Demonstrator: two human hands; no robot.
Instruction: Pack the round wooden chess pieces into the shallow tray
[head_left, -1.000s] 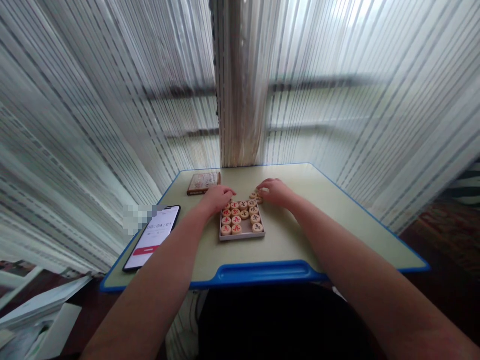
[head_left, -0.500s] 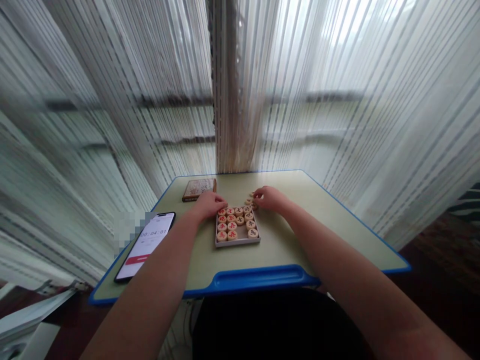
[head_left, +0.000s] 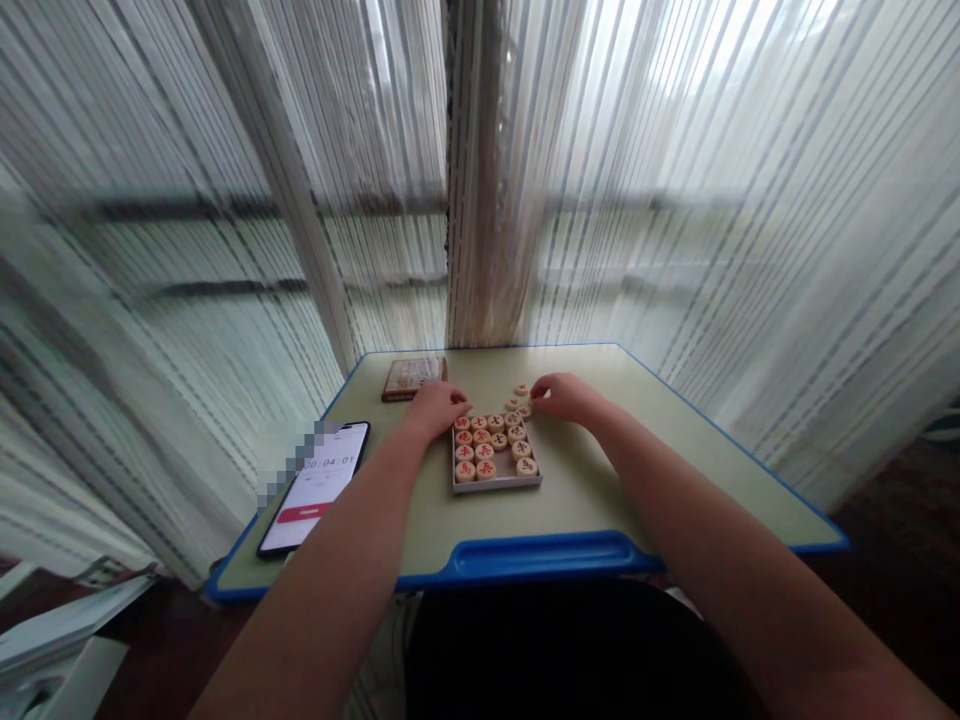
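Observation:
A shallow white box (head_left: 496, 482) lies in the middle of the table, holding several round wooden chess pieces (head_left: 484, 451) marked in red and black. My left hand (head_left: 435, 407) rests curled at the box's far left corner, fingers touching the pieces there. My right hand (head_left: 564, 396) is beyond the box's far right corner, its fingertips pinched at a loose piece (head_left: 524, 409). A few more loose pieces (head_left: 520, 390) lie on the table just past the box.
A green table with a blue rim (head_left: 534, 556) carries a phone (head_left: 316, 486) showing a timer at the left, and a flat brown box lid (head_left: 412, 377) at the far left. Sheer striped curtains (head_left: 675, 200) hang behind and on both sides.
The camera swung slightly. Both hands stay at the far end of the box; my right hand has moved a little away from the box corner, toward the loose pieces.

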